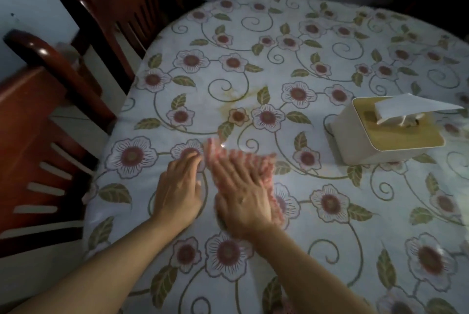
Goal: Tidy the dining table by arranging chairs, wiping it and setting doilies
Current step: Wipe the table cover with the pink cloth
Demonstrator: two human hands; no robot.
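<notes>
A pink-and-white doily (264, 169) lies on the dining table (279, 60), which wears a floral cloth. My right hand (241, 192) presses flat on the doily with straight fingers and is blurred by motion. Just left of it, my left hand (177, 186) rests flat on the cloth, its fingertips touching the doily's left edge. Most of the doily is hidden under my right hand. Two dark red wooden chairs (119, 16) (33, 121) stand along the table's left side.
A white tissue box (383, 133) with a tan lid and a tissue sticking out stands at the right. A yellowish stain (236, 100) marks the cloth beyond my hands. A dark chair back shows at the far right corner.
</notes>
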